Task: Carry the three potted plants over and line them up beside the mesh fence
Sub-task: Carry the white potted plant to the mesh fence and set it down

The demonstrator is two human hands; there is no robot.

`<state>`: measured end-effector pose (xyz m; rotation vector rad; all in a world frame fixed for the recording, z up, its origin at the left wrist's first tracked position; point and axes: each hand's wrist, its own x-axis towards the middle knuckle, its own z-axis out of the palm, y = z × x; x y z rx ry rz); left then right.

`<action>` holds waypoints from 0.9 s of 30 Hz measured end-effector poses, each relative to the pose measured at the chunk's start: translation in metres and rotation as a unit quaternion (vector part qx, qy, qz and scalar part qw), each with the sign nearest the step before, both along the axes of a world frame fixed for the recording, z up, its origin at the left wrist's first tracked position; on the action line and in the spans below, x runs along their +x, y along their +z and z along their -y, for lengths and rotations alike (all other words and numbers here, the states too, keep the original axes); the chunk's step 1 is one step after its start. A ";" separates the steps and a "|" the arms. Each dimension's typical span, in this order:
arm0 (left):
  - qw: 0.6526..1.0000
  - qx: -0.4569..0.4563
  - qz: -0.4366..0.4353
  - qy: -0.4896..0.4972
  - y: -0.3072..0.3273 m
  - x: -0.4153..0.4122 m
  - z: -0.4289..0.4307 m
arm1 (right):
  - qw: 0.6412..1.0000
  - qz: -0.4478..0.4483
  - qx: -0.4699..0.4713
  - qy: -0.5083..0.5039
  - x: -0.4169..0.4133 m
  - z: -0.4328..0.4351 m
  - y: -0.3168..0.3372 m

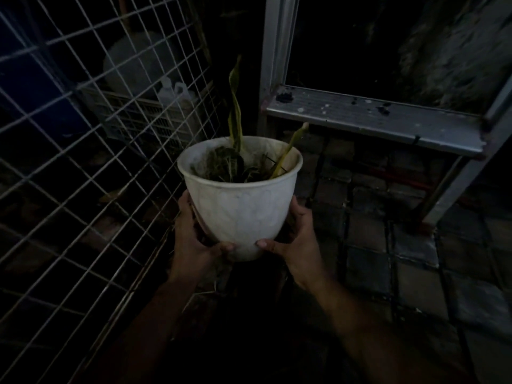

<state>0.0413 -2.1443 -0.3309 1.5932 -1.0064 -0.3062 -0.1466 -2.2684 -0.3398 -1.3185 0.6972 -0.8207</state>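
A white potted plant (241, 209) with a few long yellow-green leaves is held up in the middle of the head view, above the dark ground. My left hand (191, 236) cups its lower left side and my right hand (296, 239) cups its lower right side, thumbs on the front near the base. The mesh fence (83, 151) of white wire squares runs along the left, close to the pot. No other potted plant shows in this dim scene.
An aluminium stepladder (374, 117) stands at the right rear, one step level with the pot's rim. Behind the fence sit a pale plastic crate (144, 120) and white jugs (174, 92). Dark paving tiles (401, 259) cover the ground to the right.
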 end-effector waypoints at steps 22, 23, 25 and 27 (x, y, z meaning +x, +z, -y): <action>0.997 0.035 0.027 0.068 0.007 0.002 0.003 | 0.998 0.020 0.003 -0.065 0.022 -0.011 0.018; 0.998 0.029 0.007 0.057 0.007 0.005 0.006 | 0.998 0.012 -0.001 -0.059 0.023 -0.008 0.019; 0.999 0.022 -0.019 0.019 0.012 0.008 0.007 | 0.999 0.004 0.009 -0.044 0.022 -0.001 0.017; 0.999 0.023 -0.030 0.001 0.015 0.012 0.005 | 0.999 0.008 0.027 -0.040 0.018 0.003 0.019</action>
